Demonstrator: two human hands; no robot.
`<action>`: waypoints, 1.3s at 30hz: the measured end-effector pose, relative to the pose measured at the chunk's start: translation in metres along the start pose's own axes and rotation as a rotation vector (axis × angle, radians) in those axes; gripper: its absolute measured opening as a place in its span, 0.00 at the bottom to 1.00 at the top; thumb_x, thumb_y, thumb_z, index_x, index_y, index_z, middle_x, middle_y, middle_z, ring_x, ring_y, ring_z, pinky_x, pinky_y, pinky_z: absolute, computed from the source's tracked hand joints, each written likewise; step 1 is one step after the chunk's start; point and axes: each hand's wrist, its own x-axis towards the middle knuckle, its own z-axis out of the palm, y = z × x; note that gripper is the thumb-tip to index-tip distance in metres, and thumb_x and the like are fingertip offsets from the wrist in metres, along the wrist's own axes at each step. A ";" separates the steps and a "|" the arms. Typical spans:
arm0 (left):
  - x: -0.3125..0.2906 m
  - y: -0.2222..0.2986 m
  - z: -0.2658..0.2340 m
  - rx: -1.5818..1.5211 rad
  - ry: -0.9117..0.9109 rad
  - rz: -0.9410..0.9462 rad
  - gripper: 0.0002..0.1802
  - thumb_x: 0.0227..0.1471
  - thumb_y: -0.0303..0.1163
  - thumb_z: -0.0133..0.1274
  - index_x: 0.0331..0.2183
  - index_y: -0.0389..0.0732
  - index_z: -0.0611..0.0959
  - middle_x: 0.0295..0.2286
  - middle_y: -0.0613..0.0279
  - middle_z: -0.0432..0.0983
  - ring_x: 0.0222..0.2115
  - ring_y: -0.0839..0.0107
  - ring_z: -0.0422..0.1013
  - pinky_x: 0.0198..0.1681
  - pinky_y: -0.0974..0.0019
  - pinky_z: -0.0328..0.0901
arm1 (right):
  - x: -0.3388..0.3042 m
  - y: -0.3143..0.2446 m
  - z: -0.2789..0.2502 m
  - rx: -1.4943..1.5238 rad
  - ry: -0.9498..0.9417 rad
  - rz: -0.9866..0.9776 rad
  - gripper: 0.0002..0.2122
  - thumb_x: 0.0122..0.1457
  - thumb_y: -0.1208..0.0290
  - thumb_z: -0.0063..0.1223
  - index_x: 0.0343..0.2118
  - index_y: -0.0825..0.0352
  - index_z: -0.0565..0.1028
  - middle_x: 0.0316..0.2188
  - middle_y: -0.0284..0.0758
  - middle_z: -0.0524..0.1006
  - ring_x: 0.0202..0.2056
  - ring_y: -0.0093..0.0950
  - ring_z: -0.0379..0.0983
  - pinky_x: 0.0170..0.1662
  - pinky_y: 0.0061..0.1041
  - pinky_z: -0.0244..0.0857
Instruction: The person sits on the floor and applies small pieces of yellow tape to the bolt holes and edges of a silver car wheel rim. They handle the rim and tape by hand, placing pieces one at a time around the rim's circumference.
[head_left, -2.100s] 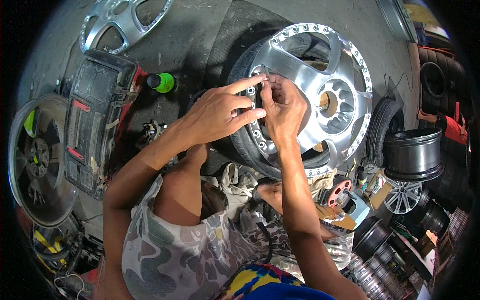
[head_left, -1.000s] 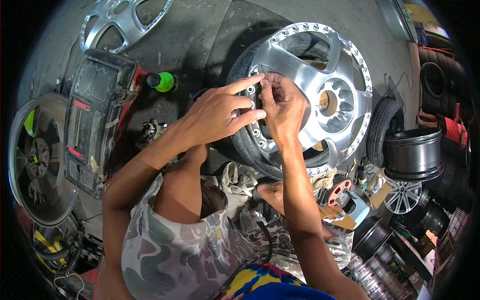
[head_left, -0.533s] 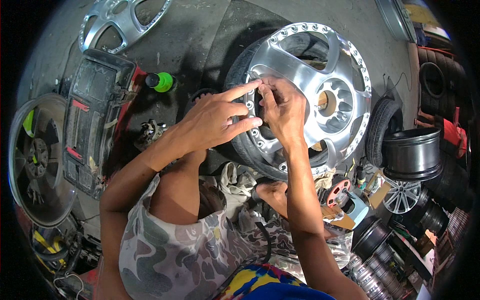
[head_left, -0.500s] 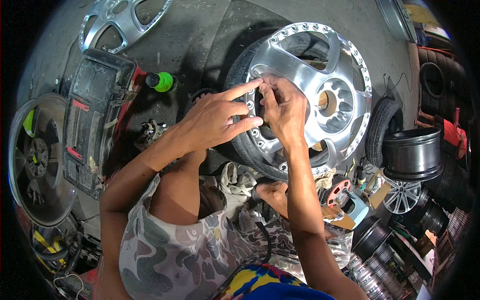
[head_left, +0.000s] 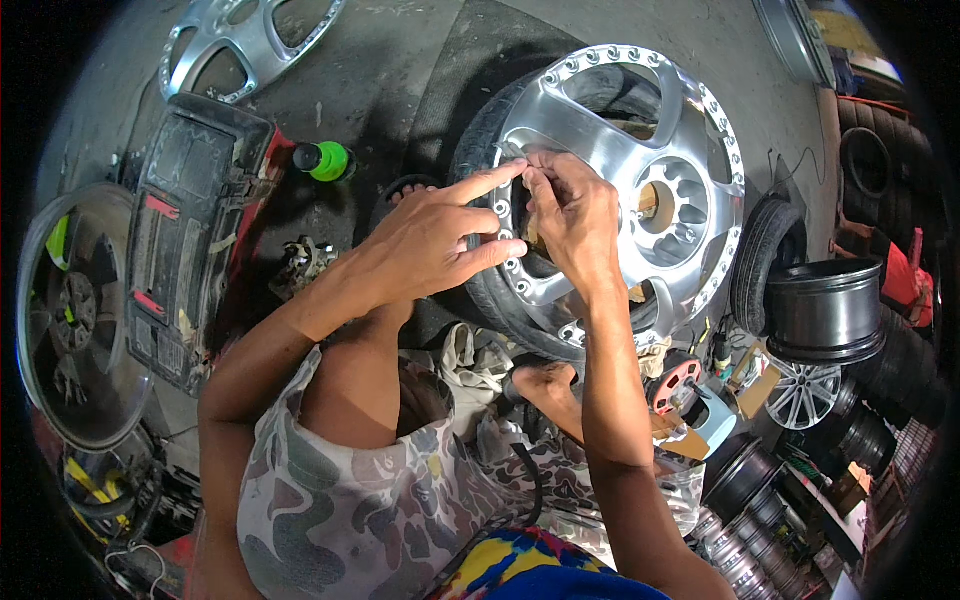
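Observation:
A polished silver wheel face (head_left: 570, 125) with holes and small round fittings along its rim lies on a black tyre (head_left: 487, 300) in front of me. My left hand (head_left: 435, 238) reaches over the wheel's left edge with fingers spread. Its index fingertip touches the rim, and the thumb rests near a lower rim hole. Right beside that index tip, my right hand (head_left: 575, 218) is pinched, thumb against fingers, at the inner side of the rim. Whatever sits in the pinch is too small or hidden to make out.
A black toolbox (head_left: 190, 240) and a green bottle with a black cap (head_left: 325, 161) stand at left. Another silver wheel face (head_left: 240, 52) lies far left. A dark wheel barrel (head_left: 825, 308), a tyre (head_left: 765, 255) and a red-and-grey power tool (head_left: 680, 388) are at right.
My right hand has shifted very slightly to the right, still pinched by the rim. My left hand keeps nearly the same place and spread.

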 end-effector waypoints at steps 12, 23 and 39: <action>0.001 -0.006 0.000 -0.030 0.195 -0.001 0.22 0.63 0.38 0.68 0.25 0.31 0.81 0.70 0.52 0.72 0.28 0.65 0.80 0.35 0.62 0.72 | -0.015 -0.020 -0.007 0.146 0.062 0.198 0.09 0.76 0.74 0.56 0.49 0.74 0.81 0.34 0.38 0.87 0.32 0.23 0.82 0.39 0.25 0.76; -0.010 -0.009 0.002 0.015 0.176 0.074 0.23 0.64 0.38 0.68 0.24 0.31 0.81 0.51 0.52 0.85 0.38 0.51 0.82 0.43 0.54 0.74 | 0.000 -0.032 0.019 -0.193 0.174 0.068 0.09 0.72 0.68 0.62 0.45 0.70 0.84 0.40 0.48 0.88 0.42 0.49 0.86 0.48 0.42 0.76; -0.020 -0.013 0.013 -0.069 0.081 0.043 0.31 0.62 0.49 0.69 0.18 0.36 0.79 0.69 0.50 0.73 0.35 0.34 0.81 0.49 0.40 0.71 | 0.008 -0.033 0.017 -0.292 0.125 -0.015 0.08 0.71 0.69 0.60 0.44 0.67 0.84 0.39 0.44 0.85 0.38 0.50 0.84 0.43 0.46 0.74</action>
